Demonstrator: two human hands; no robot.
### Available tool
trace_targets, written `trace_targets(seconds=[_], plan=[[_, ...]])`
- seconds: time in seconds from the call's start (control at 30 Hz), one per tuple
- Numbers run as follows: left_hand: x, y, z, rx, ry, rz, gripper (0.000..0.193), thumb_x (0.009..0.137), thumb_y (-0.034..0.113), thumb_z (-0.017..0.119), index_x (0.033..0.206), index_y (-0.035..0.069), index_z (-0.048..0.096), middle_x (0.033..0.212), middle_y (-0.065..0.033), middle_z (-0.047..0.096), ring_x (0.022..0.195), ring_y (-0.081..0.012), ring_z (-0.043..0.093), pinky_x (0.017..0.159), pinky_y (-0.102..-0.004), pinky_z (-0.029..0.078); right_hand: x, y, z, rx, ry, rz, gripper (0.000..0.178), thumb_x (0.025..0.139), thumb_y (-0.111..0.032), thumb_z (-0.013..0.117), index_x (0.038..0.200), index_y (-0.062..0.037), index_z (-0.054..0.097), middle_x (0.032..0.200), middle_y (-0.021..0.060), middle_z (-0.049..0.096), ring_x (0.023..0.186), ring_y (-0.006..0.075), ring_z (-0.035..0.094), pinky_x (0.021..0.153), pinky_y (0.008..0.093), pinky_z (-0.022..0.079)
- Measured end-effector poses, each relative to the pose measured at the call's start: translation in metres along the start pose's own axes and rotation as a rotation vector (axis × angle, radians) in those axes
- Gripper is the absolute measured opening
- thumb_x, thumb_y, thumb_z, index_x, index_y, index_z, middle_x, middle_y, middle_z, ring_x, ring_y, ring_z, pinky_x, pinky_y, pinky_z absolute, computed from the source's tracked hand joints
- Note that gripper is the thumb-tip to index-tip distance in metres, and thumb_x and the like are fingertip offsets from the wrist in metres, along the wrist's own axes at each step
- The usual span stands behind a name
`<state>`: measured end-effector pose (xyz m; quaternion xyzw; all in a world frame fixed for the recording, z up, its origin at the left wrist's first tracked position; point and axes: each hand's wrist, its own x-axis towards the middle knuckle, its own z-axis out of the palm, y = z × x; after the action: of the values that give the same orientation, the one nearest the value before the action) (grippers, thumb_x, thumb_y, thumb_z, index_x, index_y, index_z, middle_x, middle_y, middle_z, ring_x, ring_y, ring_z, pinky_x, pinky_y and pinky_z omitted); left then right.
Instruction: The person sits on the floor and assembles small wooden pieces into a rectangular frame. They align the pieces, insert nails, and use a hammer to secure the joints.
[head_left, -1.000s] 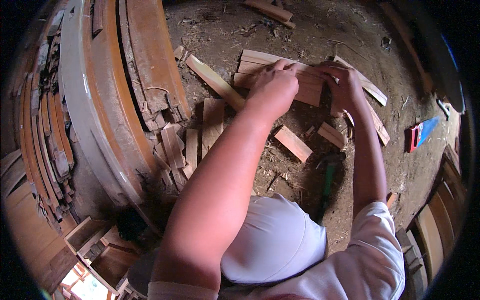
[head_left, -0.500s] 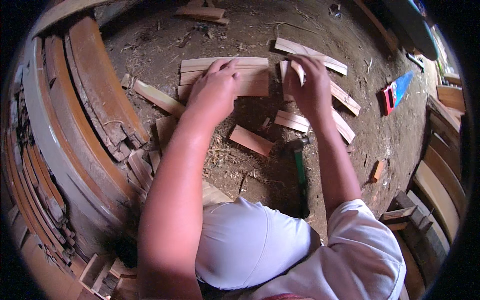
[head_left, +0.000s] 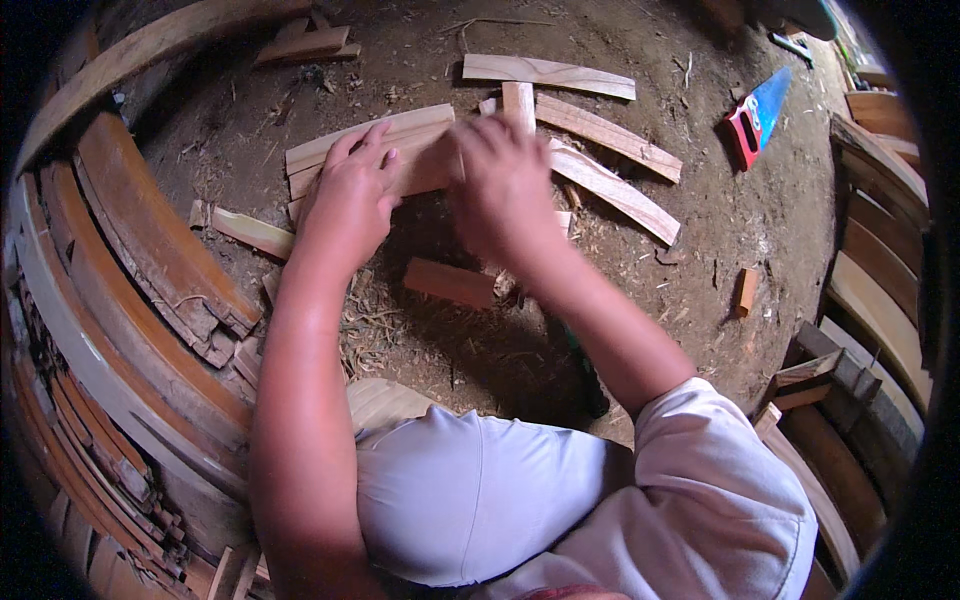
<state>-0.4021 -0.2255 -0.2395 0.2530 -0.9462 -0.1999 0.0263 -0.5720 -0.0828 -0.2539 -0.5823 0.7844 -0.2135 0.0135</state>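
My left hand point(head_left: 350, 195) lies over the left part of a set of pale wooden boards point(head_left: 420, 125) placed edge to edge on the ground. Its fingers are stretched out and a little apart. At the boards' right end is my right hand point(head_left: 505, 190), smeared by motion, so what its fingers hold is hidden. Just beyond its knuckles a short wooden strip point(head_left: 519, 105) sticks out; whether the hand touches it I cannot tell. A wooden block point(head_left: 450, 283) lies nearer me. The dark green hammer handle point(head_left: 588, 370) is partly covered by my right forearm.
Curved wooden strips point(head_left: 610, 135) lie right of my right hand. A saw point(head_left: 757, 118) with a red handle and blue blade rests farther right, near a small orange-brown block point(head_left: 746, 292). Stacked curved timbers point(head_left: 150, 230) line the left side; more planks point(head_left: 870, 300) stand at the right.
My right hand has moved left from the loose strips to the right end of the boards. My left hand stays on the boards. The whole view has shifted, with things appearing farther left.
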Motion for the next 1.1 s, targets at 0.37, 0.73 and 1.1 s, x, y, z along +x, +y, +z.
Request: trace_targets(seconds=[0.37, 0.73, 1.1], plan=[[0.006, 0.007, -0.006, -0.051, -0.071, -0.076, 0.048, 0.093, 0.007, 0.081, 0.139, -0.002, 0.072, 0.172, -0.0179, 0.047, 0.16, -0.0366, 0.043, 0.128, -0.045, 0.043, 0.039, 0.051, 0.006, -0.05, 0.051, -0.197, 0.024, 0.091, -0.016, 0.069, 0.109, -0.0079, 0.083, 0.132, 0.0143, 0.071, 0.133, 0.04, 0.057, 0.112, 0.0542, 0.047], [0.005, 0.006, -0.006, -0.031, -0.067, -0.05, 0.051, 0.091, 0.008, 0.083, 0.14, 0.0, 0.072, 0.172, -0.0162, 0.046, 0.16, -0.0353, 0.043, 0.128, -0.0444, 0.043, 0.034, 0.056, 0.014, 0.003, 0.124, -0.189, 0.026, 0.09, -0.02, 0.077, 0.114, -0.013, 0.086, 0.134, 0.0094, 0.07, 0.133, 0.0357, 0.057, 0.113, 0.0514, 0.048], [0.004, 0.001, -0.002, -0.036, -0.038, -0.044, 0.05, 0.09, 0.01, 0.085, 0.137, 0.001, 0.074, 0.171, -0.0155, 0.049, 0.159, -0.0358, 0.044, 0.127, -0.0431, 0.044, 0.034, 0.053, 0.015, -0.032, 0.138, -0.176, 0.024, 0.091, -0.025, 0.077, 0.11, -0.015, 0.088, 0.135, 0.0085, 0.07, 0.135, 0.034, 0.057, 0.115, 0.0519, 0.046]])
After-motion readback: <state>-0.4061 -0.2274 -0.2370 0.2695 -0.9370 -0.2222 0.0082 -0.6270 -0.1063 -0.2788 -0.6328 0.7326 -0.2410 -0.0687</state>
